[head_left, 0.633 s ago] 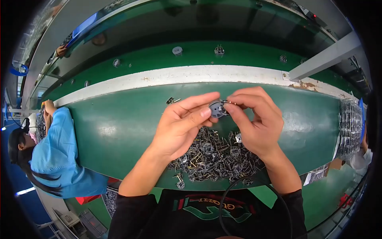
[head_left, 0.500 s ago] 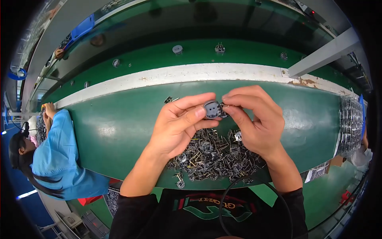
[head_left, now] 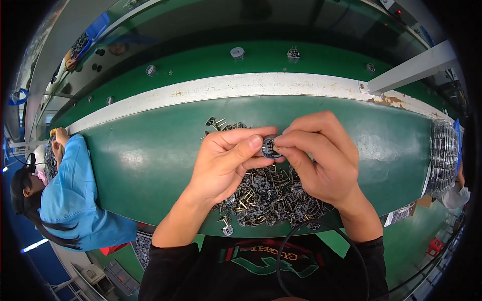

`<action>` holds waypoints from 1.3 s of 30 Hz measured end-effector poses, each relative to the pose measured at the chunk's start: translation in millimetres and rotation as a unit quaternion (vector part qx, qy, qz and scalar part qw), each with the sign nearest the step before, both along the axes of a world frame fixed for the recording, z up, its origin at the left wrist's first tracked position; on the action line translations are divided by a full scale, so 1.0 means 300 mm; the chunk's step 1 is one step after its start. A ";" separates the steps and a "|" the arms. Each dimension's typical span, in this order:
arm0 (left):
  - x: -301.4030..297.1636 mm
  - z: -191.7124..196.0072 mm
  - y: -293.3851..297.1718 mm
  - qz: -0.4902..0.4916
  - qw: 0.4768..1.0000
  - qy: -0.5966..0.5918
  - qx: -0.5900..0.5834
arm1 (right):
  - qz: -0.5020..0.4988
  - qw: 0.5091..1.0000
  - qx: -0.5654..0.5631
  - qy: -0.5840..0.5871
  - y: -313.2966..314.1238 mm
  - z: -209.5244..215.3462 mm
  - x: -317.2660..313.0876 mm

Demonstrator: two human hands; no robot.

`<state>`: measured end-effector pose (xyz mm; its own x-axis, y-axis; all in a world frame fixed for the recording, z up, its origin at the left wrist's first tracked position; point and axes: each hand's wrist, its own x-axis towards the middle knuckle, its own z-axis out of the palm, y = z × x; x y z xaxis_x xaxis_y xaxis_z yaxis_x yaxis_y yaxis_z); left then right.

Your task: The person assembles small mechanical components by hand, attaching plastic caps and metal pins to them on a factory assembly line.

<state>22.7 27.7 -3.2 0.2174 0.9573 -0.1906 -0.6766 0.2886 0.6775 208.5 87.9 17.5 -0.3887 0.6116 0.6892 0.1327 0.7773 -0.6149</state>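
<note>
Working inside cup (head_left: 269,149), I'm judging | left hand (head_left: 223,159) gripping it | right hand (head_left: 322,159) touching, hold unclear | next likely needing alignment

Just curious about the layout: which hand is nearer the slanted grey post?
Right. The right hand is below-left of the post; the left hand lies farther left.

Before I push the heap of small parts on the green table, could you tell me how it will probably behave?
The heap will probably spread rather than slide as one block, since it looks like many loose pieces. Pieces may snag on each other, because thin metal pins stick out at many angles.
</note>
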 end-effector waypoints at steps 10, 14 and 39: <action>0.026 0.011 -0.018 0.067 0.995 0.072 -0.020 | -0.046 0.998 0.029 -0.020 -0.017 -0.042 -0.026; 0.016 0.017 -0.030 0.062 0.989 0.136 0.010 | -0.053 0.995 0.075 -0.045 -0.018 -0.054 -0.023; -0.116 -0.051 0.632 0.103 0.567 0.761 0.297 | -0.099 0.899 -0.346 -0.249 -0.291 -0.094 0.519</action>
